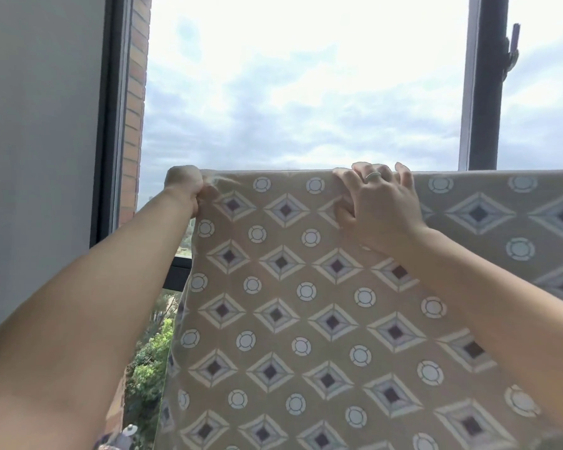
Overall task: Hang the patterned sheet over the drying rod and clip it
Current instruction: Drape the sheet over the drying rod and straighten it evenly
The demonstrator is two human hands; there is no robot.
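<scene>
A tan patterned sheet (306,319) with diamonds and circles hangs folded over a horizontal line at window height; the drying rod itself is hidden under the fold. My left hand (186,188) grips the sheet's top left corner in a fist. My right hand (377,203), with a ring on one finger, holds the top fold near the middle, fingers hooked over the edge and thumb pressed on the front. The cloth continues to the right past my right arm. No clip is in view.
An open window gives onto sky, with trees (150,352) far below. A dark window frame (109,125) and brick edge (134,102) stand at left. Another dark frame post (483,82) with a handle rises at right. A grey wall (36,141) fills the far left.
</scene>
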